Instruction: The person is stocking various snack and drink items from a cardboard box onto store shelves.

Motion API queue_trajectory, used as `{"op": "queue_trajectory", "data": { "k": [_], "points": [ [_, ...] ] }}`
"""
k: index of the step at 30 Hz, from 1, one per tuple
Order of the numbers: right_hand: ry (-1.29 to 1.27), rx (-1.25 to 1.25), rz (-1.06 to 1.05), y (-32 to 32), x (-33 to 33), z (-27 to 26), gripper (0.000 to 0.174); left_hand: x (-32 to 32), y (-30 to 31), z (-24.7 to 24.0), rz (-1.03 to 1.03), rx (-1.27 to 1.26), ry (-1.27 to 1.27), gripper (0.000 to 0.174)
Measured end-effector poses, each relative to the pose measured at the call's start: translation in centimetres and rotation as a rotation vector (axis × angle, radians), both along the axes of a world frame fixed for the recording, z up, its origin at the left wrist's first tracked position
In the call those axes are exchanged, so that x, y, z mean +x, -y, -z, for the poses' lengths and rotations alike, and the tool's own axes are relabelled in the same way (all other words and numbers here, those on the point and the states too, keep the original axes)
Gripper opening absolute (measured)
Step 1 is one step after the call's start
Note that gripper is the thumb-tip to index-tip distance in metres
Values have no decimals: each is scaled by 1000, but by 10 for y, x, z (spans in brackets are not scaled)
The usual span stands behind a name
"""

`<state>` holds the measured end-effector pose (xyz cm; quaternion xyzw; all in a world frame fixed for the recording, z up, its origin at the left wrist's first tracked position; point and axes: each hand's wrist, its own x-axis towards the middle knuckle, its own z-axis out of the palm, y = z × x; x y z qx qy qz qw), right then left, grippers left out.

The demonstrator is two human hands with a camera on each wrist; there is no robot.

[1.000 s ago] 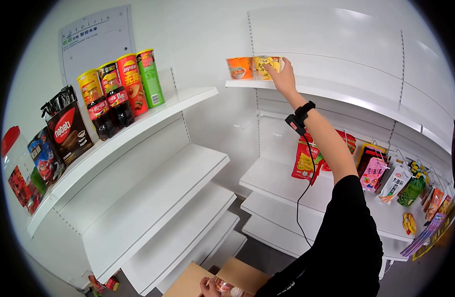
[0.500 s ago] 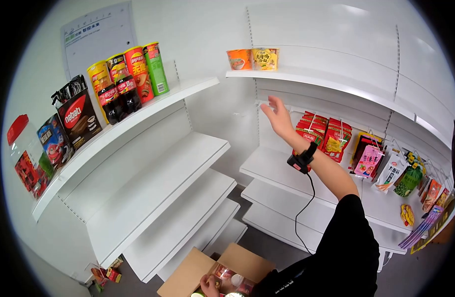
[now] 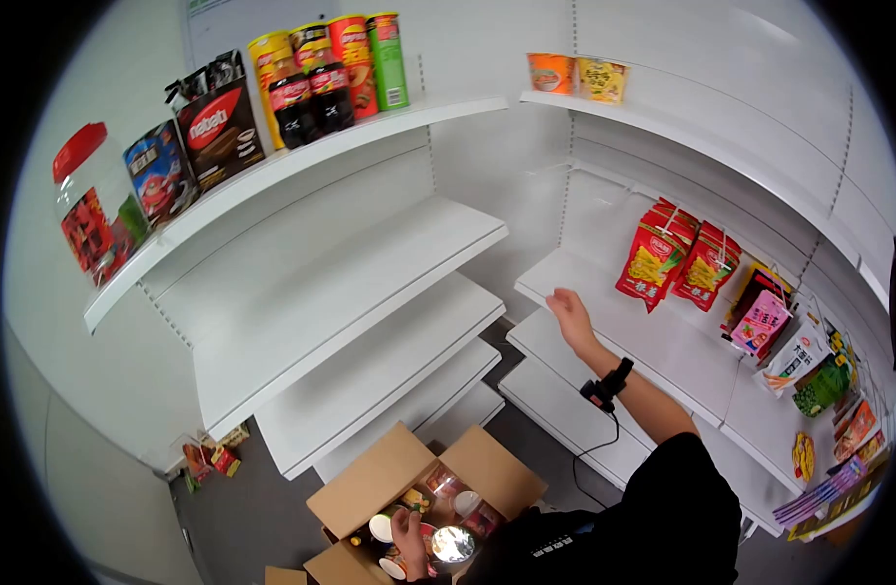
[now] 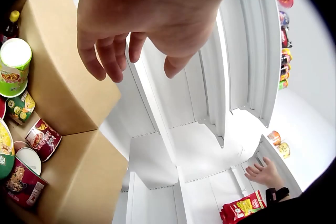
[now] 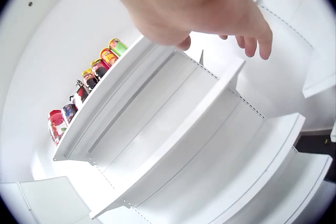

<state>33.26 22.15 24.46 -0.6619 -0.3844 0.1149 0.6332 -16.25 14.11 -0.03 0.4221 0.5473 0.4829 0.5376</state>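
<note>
In the head view the right hand [image 3: 572, 320] hangs in the air before the right-hand shelves, holding nothing; the right wrist view shows its fingers [image 5: 251, 45] loosely bent. My left hand [image 3: 409, 538] is over the cardboard box [image 3: 370, 475], among cups and tubs. Seen from the left wrist, the left hand [image 4: 142, 24] has relaxed, spread fingers and nothing between them, beside the box flap [image 4: 68, 50]. Inside the box are a green cup [image 4: 14, 71], a dark red cup [image 4: 43, 139] and a silver-lidded tub [image 3: 453, 544]. An orange cup [image 3: 550, 73] and a yellow cup [image 3: 602, 80] stand together on the upper right shelf.
Chip cans [image 3: 387, 63], cola bottles [image 3: 294, 109], a nabati bag [image 3: 219, 132] and a red-lidded jar [image 3: 87, 219] stand on the upper left shelf. Red snack bags [image 3: 655, 255] and other packets [image 3: 760, 322] hang at the right. Packets [image 3: 209, 456] lie on the floor.
The right hand let go of the yellow cup, left it beside the orange one and came down. The head view has tilted down and left, showing more of the box.
</note>
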Motion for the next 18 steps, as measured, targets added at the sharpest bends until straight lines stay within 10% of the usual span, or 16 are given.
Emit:
{"op": "queue_trajectory", "data": {
  "k": [18],
  "points": [
    [-1083, -654, -112, 53, -86, 255, 83, -2, 34, -23, -51, -103, 49, 32]
  ]
}}
